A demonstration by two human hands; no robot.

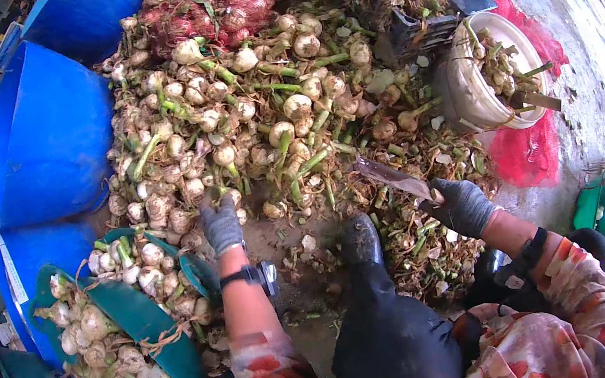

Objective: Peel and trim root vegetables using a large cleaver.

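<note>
My left hand [221,225], in a grey glove, reaches to the near edge of a heap of garlic bulbs [226,153] with cut green stems. Its fingers are apart, close against the bulbs; whether they touch one is hard to see. In my right hand [462,205], also gloved in grey, is the handle of a broad-bladed knife [392,176]. The blade points up and left over a litter of stem and skin trimmings [419,253]. Left of my left forearm, green plastic containers [148,320] hold more garlic bulbs [98,322].
Blue plastic tubs [44,135] line the left side. A red mesh sack [209,11] of bulbs lies behind the heap. At the right stand a black crate [420,31] of trimmings and a white bucket [463,80] on red netting [528,153]. My boot [367,238] rests between my hands.
</note>
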